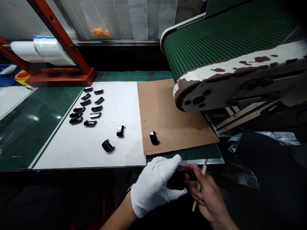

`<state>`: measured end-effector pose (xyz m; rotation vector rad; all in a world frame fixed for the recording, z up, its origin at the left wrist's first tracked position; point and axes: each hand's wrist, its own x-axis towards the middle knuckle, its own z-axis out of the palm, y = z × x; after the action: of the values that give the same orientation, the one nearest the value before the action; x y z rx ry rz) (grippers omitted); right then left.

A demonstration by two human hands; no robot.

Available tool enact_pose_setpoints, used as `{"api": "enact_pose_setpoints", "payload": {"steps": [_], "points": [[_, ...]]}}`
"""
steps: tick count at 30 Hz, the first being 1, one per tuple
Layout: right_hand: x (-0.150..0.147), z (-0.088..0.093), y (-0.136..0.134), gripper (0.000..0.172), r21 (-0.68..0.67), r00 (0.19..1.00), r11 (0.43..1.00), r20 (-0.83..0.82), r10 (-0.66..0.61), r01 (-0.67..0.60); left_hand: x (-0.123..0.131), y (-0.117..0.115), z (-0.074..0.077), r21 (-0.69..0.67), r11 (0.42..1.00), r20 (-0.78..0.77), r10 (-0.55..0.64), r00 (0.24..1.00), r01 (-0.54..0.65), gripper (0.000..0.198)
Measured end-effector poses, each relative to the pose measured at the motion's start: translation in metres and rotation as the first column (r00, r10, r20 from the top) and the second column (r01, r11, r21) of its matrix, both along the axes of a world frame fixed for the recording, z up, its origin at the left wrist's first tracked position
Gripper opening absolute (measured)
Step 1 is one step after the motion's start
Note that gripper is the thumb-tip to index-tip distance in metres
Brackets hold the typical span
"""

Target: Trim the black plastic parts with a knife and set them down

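My left hand (155, 185), in a white glove, curls around a glossy black part (178, 179) just off the front edge of the table. Much of that part is lost in shadow and behind the fingers. From the other side my bare right hand (207, 195) reaches the part with its fingertips. It also grips a thin pale stick-like tool (194, 205) with a narrow dark tip, slanting across the palm. Above my hands, one black plastic piece (153, 138) lies on the brown cardboard (177, 140). Two similar pieces, one (120, 131) upper and one (108, 146) lower, rest on the white sheet (72, 153).
More black pieces (90, 123) sit in two rows on the sheet's left side, and small curled scraps (133, 127) are scattered about. A green conveyor belt (216, 41) overhangs the cardboard at right. At back left stands an orange frame (62, 78) with film rolls (48, 49).
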<state>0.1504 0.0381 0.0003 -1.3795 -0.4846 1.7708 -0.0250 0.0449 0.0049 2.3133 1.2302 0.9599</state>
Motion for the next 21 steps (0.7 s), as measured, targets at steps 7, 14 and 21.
{"api": "enact_pose_setpoints", "payload": {"steps": [7, 14, 21], "points": [[0.015, -0.003, 0.0, 0.044, 0.116, 0.914, 0.942, 0.304, 0.267, -0.314, -0.011, -0.015, -0.011, -0.068, 0.997, -0.145, 0.025, 0.989, -0.035, 0.068], [0.014, -0.015, -0.006, 0.042, -0.058, 0.719, 0.789, 0.375, 0.585, -0.612, -0.007, -0.03, -0.006, -0.241, 0.97, -0.403, -0.119, 0.907, 0.02, 0.048], [0.019, -0.016, -0.018, 0.035, -0.131, 0.667, 0.755, 0.388, 0.636, -0.643, 0.002, -0.035, -0.005, -0.286, 0.95, -0.463, -0.252, 0.85, 0.126, 0.048]]}}
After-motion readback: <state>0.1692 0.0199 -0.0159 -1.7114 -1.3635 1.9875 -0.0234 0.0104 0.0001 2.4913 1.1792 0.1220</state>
